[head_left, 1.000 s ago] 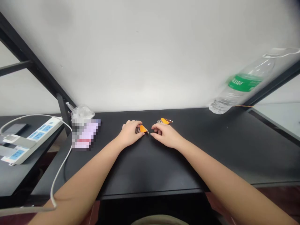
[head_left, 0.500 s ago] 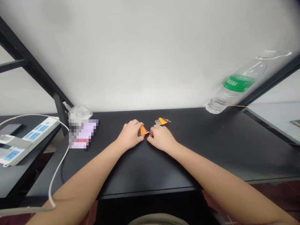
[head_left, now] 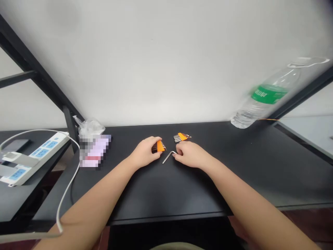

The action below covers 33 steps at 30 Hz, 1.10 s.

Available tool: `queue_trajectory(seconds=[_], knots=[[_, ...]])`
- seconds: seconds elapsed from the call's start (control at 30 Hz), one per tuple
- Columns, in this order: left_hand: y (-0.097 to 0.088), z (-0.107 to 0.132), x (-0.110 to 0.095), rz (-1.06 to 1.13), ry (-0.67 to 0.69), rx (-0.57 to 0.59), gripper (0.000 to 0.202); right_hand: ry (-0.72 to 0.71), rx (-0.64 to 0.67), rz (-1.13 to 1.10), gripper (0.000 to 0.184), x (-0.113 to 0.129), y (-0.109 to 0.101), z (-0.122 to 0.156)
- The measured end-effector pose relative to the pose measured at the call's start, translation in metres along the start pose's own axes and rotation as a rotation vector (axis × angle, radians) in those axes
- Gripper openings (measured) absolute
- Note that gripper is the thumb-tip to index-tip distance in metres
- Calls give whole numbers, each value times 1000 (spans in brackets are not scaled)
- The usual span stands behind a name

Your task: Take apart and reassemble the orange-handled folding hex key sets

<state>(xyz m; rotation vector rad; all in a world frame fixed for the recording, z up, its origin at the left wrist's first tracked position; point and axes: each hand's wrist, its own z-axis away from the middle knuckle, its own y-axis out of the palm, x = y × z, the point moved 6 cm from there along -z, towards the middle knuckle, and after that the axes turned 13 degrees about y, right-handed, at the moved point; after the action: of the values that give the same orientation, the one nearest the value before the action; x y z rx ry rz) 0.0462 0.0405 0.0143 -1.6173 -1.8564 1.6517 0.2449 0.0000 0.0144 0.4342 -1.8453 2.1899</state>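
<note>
Between the thumb and fingers of my left hand (head_left: 144, 152) is an orange hex key holder (head_left: 160, 146) with several metal keys through it. My right hand (head_left: 191, 153) pinches the short end of a single L-shaped hex key (head_left: 168, 157), whose long arm points down and left, apart from the holder. Just beyond my right hand, a second orange holder (head_left: 182, 136) with several hex keys lies on the black table (head_left: 169, 194).
A large water bottle (head_left: 270, 93) with a green label stands at the back right. On the left are a crumpled plastic bag (head_left: 91, 127), a blurred pinkish item (head_left: 96, 151), a white power strip (head_left: 39, 156) and a white cable (head_left: 66, 191). A wall (head_left: 156, 69) rises behind.
My right hand has moved right, away from the holder in my left hand, and a single hex key now shows clear of it. The second holder stays where it lay.
</note>
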Motion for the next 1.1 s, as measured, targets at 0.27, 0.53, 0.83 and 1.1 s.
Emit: queue_trajectory(seconds=[0.27,0.53,0.83,1.1], knots=[[-3,-2,-22,123,158,-75,48,-118,429,-970,30,27,17,-1],[-2,-1,-25,134,169,-19,48,25,563,-1238,31,20,28,-6],[0,-1,-23,-30,144,2,52,74,509,-1253,35,14,33,-9],[-2,-1,-31,-110,164,-5,49,60,535,-1225,40,18,31,-6]])
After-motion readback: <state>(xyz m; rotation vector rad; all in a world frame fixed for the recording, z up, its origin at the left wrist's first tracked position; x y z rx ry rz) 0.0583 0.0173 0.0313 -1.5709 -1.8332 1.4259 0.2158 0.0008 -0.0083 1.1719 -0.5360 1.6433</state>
